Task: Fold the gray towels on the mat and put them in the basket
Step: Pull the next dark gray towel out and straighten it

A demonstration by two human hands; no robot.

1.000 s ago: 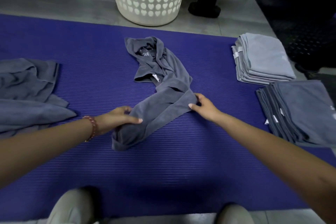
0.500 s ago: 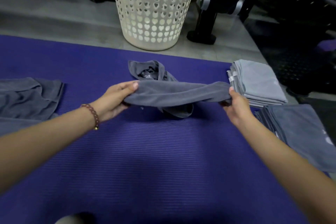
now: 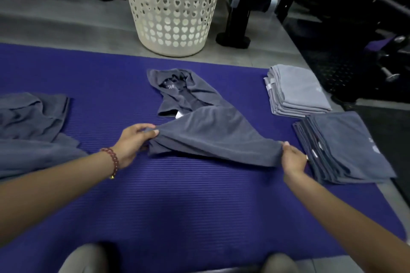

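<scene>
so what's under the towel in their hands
The purple mat shows beneath the gray towel, pinched by the left hand and right hand. Whatever lies under its crumpled far end is covered.

Dim, even indoor light; soft shadows on the mat (image 3: pixel 177 206), blurred dark far-right background, wide-angle bending at edges.

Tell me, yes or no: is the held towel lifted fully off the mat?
No: the left hand and right hand grip one edge of the gray towel, but its far end lies crumpled on the mat.
</scene>
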